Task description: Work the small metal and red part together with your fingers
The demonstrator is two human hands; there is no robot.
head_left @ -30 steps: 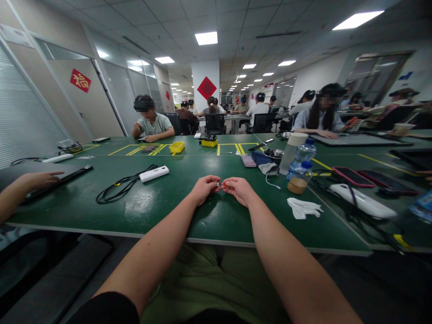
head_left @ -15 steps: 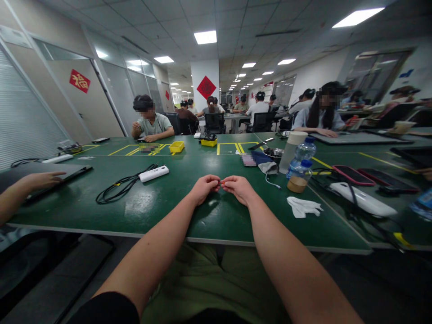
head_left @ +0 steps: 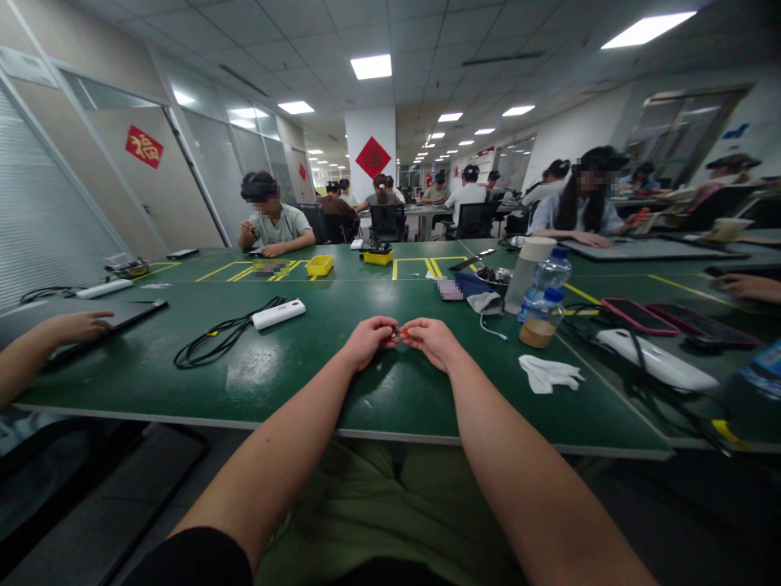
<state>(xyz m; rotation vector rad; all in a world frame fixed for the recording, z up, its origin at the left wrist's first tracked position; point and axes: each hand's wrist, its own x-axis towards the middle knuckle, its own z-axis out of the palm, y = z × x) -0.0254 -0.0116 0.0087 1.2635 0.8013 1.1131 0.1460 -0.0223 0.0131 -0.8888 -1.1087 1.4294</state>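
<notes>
Over the green table (head_left: 293, 382), near its front edge, my two hands meet with fingertips almost touching. My left hand (head_left: 369, 342) is closed in a pinch on a small piece that looks dark and silvery; its kind is too small to make out. Between the thumb and fingers of my right hand (head_left: 432, 340) is a small orange-red piece (head_left: 404, 330), mostly covered by the fingertips. The two pieces lie close together, and I cannot tell whether they are joined.
Left of my hands lies a white power bank (head_left: 279, 314) with a coiled black cable (head_left: 211, 342). To the right are a white glove (head_left: 549, 374), a bottle of brown liquid (head_left: 540, 321) and a metal bowl (head_left: 495, 278). A yellow tray (head_left: 320, 265) stands farther back. A co-worker's hand (head_left: 76, 325) rests at left.
More of the small pieces shows between my fingertips, with a silvery bit now visible. My arms have hardly moved. At the far right a co-worker's hand has come farther into view.
</notes>
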